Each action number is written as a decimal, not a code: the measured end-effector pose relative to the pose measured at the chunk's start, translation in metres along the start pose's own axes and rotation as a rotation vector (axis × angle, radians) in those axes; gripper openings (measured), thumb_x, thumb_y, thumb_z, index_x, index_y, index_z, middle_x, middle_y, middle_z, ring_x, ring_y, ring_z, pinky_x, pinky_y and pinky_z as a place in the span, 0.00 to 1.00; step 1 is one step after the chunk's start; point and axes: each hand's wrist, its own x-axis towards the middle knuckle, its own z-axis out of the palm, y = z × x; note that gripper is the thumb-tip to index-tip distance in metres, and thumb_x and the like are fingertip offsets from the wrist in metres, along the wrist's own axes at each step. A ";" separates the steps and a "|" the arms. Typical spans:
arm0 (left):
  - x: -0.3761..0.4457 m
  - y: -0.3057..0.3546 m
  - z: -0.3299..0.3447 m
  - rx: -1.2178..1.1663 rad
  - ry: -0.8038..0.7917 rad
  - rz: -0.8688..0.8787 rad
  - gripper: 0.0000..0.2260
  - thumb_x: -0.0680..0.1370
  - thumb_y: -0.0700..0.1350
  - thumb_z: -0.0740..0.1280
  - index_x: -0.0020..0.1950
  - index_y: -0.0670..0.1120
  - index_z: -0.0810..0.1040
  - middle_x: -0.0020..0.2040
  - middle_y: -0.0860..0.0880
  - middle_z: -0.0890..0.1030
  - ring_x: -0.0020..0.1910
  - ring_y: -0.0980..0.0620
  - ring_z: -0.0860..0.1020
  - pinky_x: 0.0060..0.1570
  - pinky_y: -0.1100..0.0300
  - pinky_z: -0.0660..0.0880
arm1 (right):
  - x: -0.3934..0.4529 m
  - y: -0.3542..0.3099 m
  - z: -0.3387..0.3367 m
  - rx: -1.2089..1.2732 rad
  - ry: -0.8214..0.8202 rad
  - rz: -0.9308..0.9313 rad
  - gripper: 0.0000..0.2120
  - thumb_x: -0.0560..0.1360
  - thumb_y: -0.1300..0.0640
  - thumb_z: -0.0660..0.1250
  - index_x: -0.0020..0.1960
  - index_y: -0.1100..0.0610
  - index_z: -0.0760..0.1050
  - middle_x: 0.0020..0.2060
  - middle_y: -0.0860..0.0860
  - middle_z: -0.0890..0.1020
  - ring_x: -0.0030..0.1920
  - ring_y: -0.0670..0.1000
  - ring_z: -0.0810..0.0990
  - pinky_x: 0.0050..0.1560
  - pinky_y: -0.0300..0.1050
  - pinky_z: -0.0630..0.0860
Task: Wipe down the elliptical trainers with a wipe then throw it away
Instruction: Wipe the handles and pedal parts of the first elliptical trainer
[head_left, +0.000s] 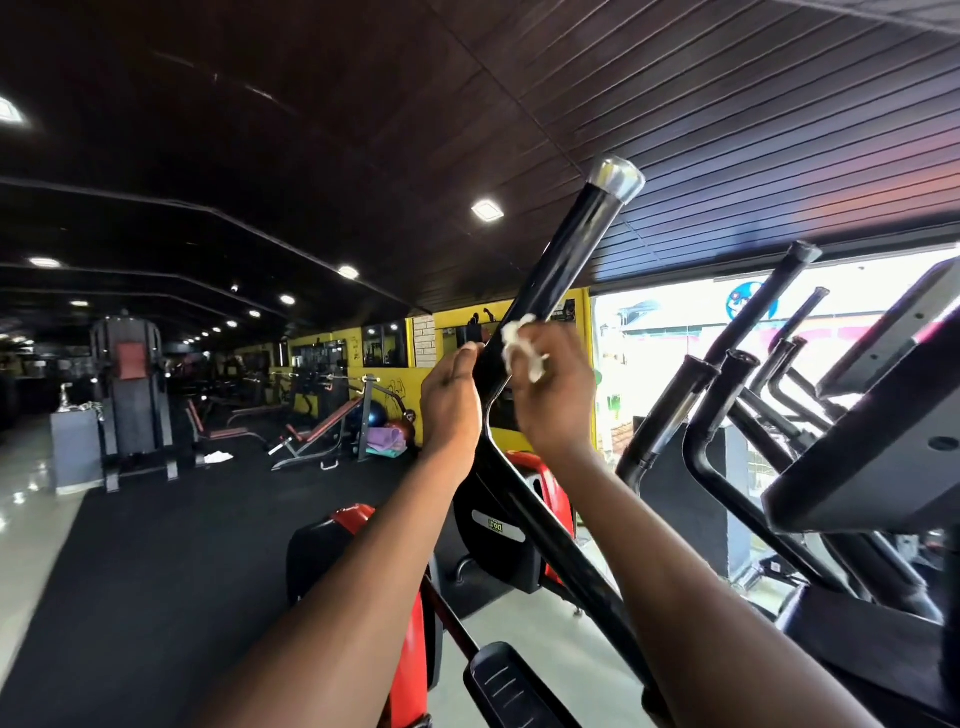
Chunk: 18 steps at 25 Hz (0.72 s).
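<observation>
The right hand (553, 387) pinches a crumpled white wipe (521, 347) against the elliptical's black handlebar (558, 265), while the left hand (451, 400) grips the bar just below. Wiping looks mid-course: neighbouring ellipticals (753, 395) and disposal seemingly remain.

You have one wide-angle view from your head, tilted forward and upward along the elliptical handlebar (558, 270), very close to it, with the ceiling (363, 104) above and gym floor (156, 545) far left.
</observation>
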 end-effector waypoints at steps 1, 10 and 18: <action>0.001 0.003 0.003 0.008 -0.003 0.027 0.09 0.81 0.46 0.62 0.49 0.49 0.82 0.43 0.61 0.80 0.43 0.69 0.77 0.42 0.72 0.69 | 0.010 -0.004 0.000 0.015 0.084 0.025 0.07 0.75 0.62 0.67 0.52 0.57 0.77 0.47 0.52 0.77 0.42 0.42 0.73 0.40 0.29 0.70; 0.016 0.031 0.026 0.095 -0.109 0.179 0.08 0.81 0.45 0.63 0.49 0.48 0.82 0.47 0.54 0.83 0.51 0.56 0.79 0.48 0.67 0.71 | 0.045 -0.012 -0.015 0.108 0.223 0.062 0.06 0.74 0.65 0.65 0.50 0.60 0.76 0.44 0.54 0.77 0.41 0.40 0.71 0.42 0.30 0.67; 0.023 0.055 0.050 0.109 -0.206 0.227 0.10 0.80 0.47 0.63 0.53 0.47 0.82 0.52 0.51 0.83 0.55 0.54 0.80 0.59 0.58 0.72 | 0.071 -0.012 -0.027 0.109 0.205 0.053 0.06 0.74 0.62 0.66 0.50 0.58 0.73 0.45 0.53 0.77 0.42 0.47 0.74 0.42 0.37 0.71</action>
